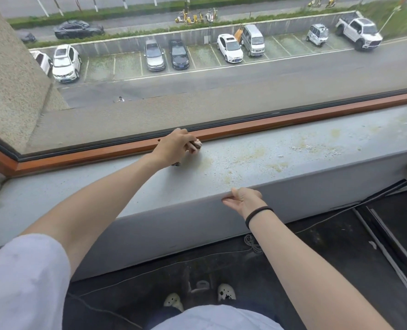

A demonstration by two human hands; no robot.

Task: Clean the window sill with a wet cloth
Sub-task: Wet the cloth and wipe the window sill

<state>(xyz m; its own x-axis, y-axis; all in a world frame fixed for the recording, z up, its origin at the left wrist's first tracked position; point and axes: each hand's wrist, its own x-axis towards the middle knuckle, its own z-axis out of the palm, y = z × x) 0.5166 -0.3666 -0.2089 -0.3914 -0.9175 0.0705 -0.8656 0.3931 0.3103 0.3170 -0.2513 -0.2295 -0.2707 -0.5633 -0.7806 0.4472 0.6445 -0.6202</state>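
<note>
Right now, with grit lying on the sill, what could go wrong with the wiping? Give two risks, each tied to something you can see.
1. The grit lies to the right of the cloth held in the left hand. A wet wipe may smear it across the sill or sweep it onto the floor.
2. The cloth is right beside the wooden frame, so water may get onto the wood.
</note>
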